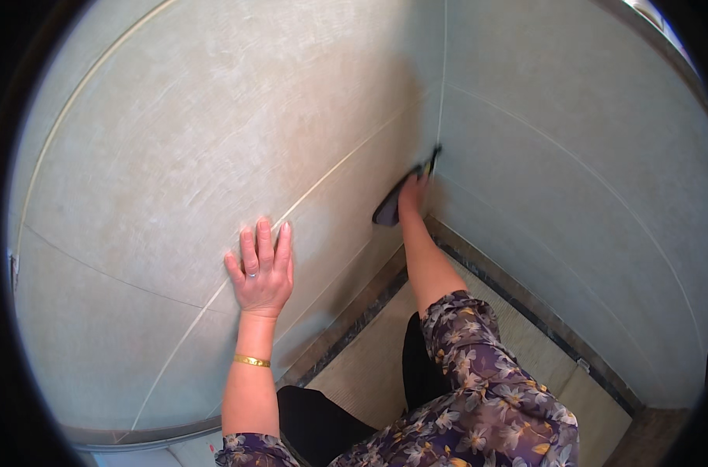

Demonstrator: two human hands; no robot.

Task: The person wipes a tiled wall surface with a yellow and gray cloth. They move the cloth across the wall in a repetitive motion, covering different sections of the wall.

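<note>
My left hand (264, 268) lies flat against the pale tiled wall (190, 148), fingers stretched out across a light joint line. It wears a ring, and a gold bracelet (252, 360) circles the wrist. Farther off and to the right, my right hand (413, 194) is closed around a dark grey and black flat thing (387, 212), which looks like a folded cloth. A black end of it reaches the corner where two walls meet, with a small yellow spot near my fingers. Motion blurs this hand, and its exact grip is partly hidden.
A second pale tiled wall (580, 179) rises on the right. Dark skirting (541, 323) runs along the foot of both walls, around a beige floor (362, 358). A small metal fitting (583, 364) sits on the right skirting. My black-clad legs are below.
</note>
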